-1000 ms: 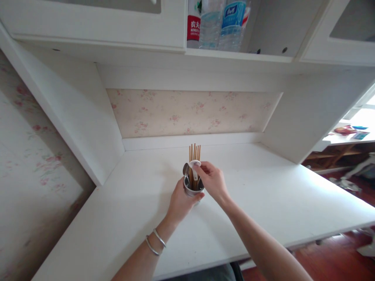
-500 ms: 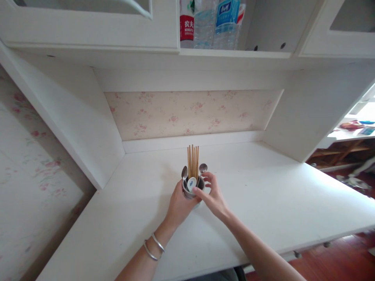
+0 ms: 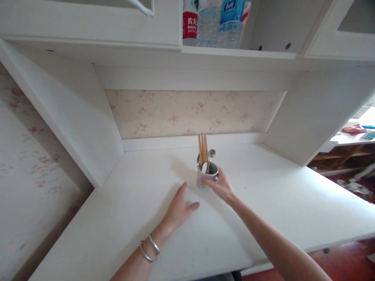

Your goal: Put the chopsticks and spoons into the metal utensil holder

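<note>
A grey utensil holder [image 3: 202, 182] with small holes in its side is on or just over the white counter, tilted a little. My right hand [image 3: 220, 186] grips it round the right side, thumb across the front. Several wooden chopsticks [image 3: 203, 150] rise from it, leaning left. A metal spoon [image 3: 211, 153] sticks up behind the rim, and a white spoon [image 3: 204, 168] leans at the front. To the lower left, my left hand [image 3: 178, 210] is apart from the holder, its fingers and thumb spread with nothing between them. Two silver bangles [image 3: 150, 248] circle the left wrist.
The white counter [image 3: 140, 179] runs to a low back ledge beneath flowered wallpaper [image 3: 187, 113]. White side panels [image 3: 82, 113] close it in at left and right. Overhead, plastic bottles [image 3: 208, 23] stand on a cabinet shelf [image 3: 240, 52].
My left hand has let go of the utensil holder and drawn back toward the lower left. My right hand now grips the holder alone, which has shifted right and slightly away and tilted.
</note>
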Action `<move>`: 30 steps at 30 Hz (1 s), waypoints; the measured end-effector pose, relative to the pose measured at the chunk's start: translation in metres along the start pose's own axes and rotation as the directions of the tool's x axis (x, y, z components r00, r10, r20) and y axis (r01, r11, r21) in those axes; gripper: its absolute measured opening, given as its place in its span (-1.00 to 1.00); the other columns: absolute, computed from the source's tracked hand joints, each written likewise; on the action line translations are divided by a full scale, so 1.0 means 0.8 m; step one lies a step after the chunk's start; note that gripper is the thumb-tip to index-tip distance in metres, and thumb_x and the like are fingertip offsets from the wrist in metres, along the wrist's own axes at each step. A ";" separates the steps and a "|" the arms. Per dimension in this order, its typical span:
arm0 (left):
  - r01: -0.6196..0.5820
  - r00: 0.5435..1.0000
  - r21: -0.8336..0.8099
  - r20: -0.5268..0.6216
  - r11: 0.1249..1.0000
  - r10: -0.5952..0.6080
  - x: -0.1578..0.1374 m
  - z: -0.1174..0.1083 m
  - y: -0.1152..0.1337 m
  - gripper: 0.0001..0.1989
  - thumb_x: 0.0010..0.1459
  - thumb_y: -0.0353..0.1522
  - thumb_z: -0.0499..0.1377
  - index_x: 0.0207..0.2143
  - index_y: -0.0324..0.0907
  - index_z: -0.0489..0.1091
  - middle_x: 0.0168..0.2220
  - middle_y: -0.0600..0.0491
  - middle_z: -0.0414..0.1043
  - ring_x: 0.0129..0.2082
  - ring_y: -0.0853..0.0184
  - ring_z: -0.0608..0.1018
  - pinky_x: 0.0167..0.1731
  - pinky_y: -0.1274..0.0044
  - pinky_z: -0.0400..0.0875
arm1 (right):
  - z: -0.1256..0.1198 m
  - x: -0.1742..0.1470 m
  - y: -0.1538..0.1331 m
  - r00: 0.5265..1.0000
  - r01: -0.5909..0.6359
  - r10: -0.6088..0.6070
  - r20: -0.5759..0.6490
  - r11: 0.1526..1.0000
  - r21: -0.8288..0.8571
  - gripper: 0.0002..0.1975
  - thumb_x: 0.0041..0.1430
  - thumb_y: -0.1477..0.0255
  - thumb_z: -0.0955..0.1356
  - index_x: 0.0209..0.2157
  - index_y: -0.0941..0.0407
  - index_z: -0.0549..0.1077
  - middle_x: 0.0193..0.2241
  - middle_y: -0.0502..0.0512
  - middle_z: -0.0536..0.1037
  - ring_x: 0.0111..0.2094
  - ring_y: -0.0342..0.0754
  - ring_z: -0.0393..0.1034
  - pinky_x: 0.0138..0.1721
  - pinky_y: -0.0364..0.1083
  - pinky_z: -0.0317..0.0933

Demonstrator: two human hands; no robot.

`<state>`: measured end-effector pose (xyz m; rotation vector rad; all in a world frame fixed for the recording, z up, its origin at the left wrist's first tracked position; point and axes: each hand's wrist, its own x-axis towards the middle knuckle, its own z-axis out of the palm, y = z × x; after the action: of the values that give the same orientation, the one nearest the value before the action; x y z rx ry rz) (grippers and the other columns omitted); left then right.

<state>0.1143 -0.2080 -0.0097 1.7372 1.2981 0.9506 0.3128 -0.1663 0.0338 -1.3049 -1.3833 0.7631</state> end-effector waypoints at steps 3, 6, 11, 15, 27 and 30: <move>0.002 1.000 0.018 0.020 1.000 -0.003 0.001 0.001 -0.006 -0.19 0.01 -0.20 0.23 0.24 -0.33 0.02 0.25 -0.22 0.07 0.24 0.14 0.18 0.23 0.35 0.01 | -0.046 0.051 0.015 0.984 -0.022 0.009 -0.177 0.997 -0.074 -0.34 -0.27 0.28 0.50 -0.04 0.12 0.37 -0.21 0.12 0.55 -0.22 0.06 0.44 -0.21 0.01 0.31; 0.001 1.000 0.052 0.011 0.999 -0.002 0.001 0.001 -0.002 -0.25 0.01 -0.22 0.22 0.21 -0.32 0.09 0.21 -0.19 0.15 0.21 0.16 0.23 0.21 0.37 0.05 | -0.092 0.095 0.027 0.949 -0.048 0.012 -0.315 0.993 -0.105 -0.39 -0.29 0.34 0.50 -0.10 0.15 0.41 -0.28 0.15 0.56 -0.29 0.03 0.45 -0.30 -0.06 0.31; -0.011 1.000 0.120 0.002 0.993 0.011 -0.001 -0.001 0.008 -0.35 0.02 -0.25 0.20 0.15 -0.31 0.18 0.15 -0.16 0.25 0.15 0.18 0.31 0.17 0.38 0.13 | -0.150 0.134 0.049 0.901 -0.111 0.044 -0.432 0.985 -0.131 -0.51 -0.27 0.38 0.47 -0.19 0.18 0.45 -0.39 0.11 0.57 -0.35 0.00 0.44 -0.38 -0.11 0.27; -0.012 1.000 0.135 -0.006 0.991 0.013 -0.001 -0.002 0.013 -0.42 0.04 -0.27 0.18 0.11 -0.29 0.22 0.11 -0.14 0.29 0.12 0.20 0.34 0.15 0.38 0.16 | -0.172 0.139 0.075 0.882 -0.147 0.071 -0.465 0.981 -0.130 -0.48 -0.31 0.38 0.50 -0.19 0.18 0.45 -0.37 0.13 0.56 -0.36 -0.01 0.43 -0.39 -0.11 0.27; -0.055 0.997 0.105 -0.040 0.993 0.059 -0.005 0.001 0.012 -0.59 0.04 -0.32 0.16 -0.02 -0.19 0.34 0.00 -0.08 0.39 0.04 0.20 0.39 0.10 0.37 0.21 | -0.184 0.129 0.113 0.930 -0.083 0.077 -0.358 0.997 0.000 -0.32 -0.35 0.31 0.54 -0.07 0.14 0.41 -0.24 0.20 0.54 -0.30 0.05 0.45 -0.25 0.04 0.30; -0.056 0.997 0.102 -0.045 0.993 0.061 -0.006 0.002 0.011 -0.61 0.05 -0.33 0.15 -0.03 -0.19 0.34 0.00 -0.08 0.38 0.04 0.21 0.38 0.10 0.39 0.20 | -0.186 0.129 0.116 0.907 -0.053 0.022 -0.420 0.997 -0.062 -0.26 -0.38 0.28 0.55 -0.06 0.15 0.39 -0.28 0.25 0.54 -0.33 0.11 0.47 -0.33 0.05 0.33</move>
<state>0.1183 -0.2147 -0.0028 1.8490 1.3530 0.9802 0.4946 -0.0776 0.0120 -1.4553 -1.0466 0.4230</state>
